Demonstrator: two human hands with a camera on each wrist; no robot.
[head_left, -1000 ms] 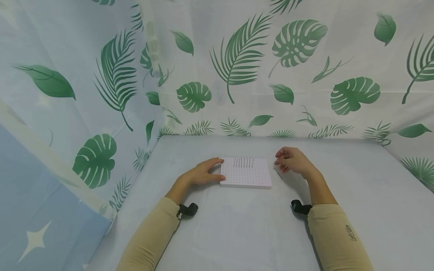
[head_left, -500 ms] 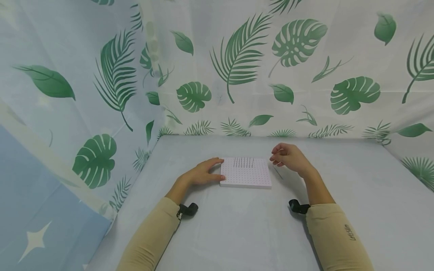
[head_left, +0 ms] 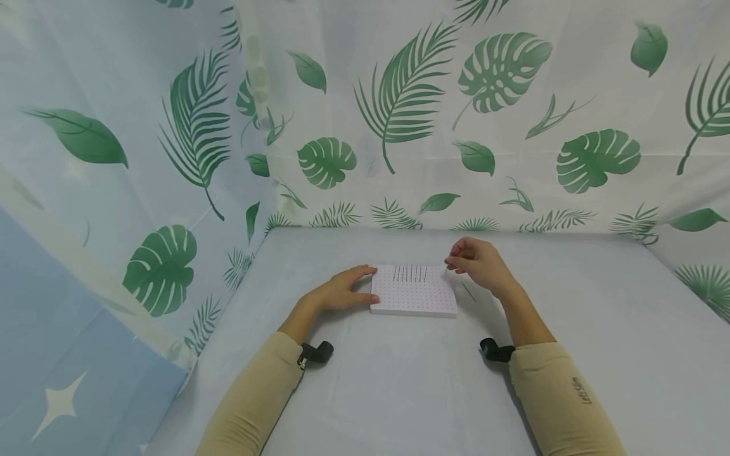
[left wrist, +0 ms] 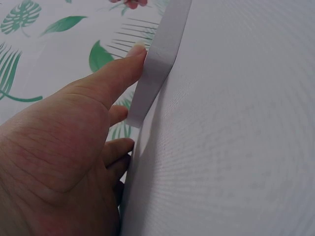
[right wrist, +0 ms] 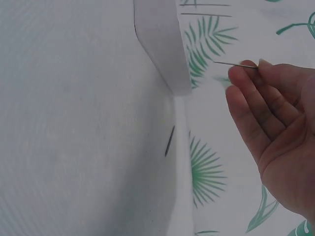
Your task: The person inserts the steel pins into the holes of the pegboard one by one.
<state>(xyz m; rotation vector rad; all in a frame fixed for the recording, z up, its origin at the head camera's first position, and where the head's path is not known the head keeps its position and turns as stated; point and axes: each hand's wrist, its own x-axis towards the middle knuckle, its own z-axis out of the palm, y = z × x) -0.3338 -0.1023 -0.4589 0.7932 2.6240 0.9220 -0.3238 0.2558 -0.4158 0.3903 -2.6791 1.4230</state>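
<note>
A white pegboard [head_left: 413, 301] with rows of small holes lies on the table, and several thin dark pins [head_left: 410, 273] stand in a row toward its far side. My left hand [head_left: 341, 289] rests against the board's left end, thumb and fingers fairly straight; in the left wrist view the thumb touches its edge. Just past the board's far right corner, my right hand [head_left: 479, 263] pinches a thin metal pin [right wrist: 227, 64] between thumb and index finger, the other fingers loosely bent. The pin points toward the board.
One loose pin [head_left: 469, 292] lies on the white tablecloth [head_left: 399, 373] right of the board, below my right hand. A leaf-patterned curtain [head_left: 422, 126] hangs behind the table, another at the left. Each wrist carries a black camera [head_left: 495, 350].
My right hand has moved left and slightly away from me, from beside the loose pin to the board's far right corner, holding a pin. The left hand and board stay still.
</note>
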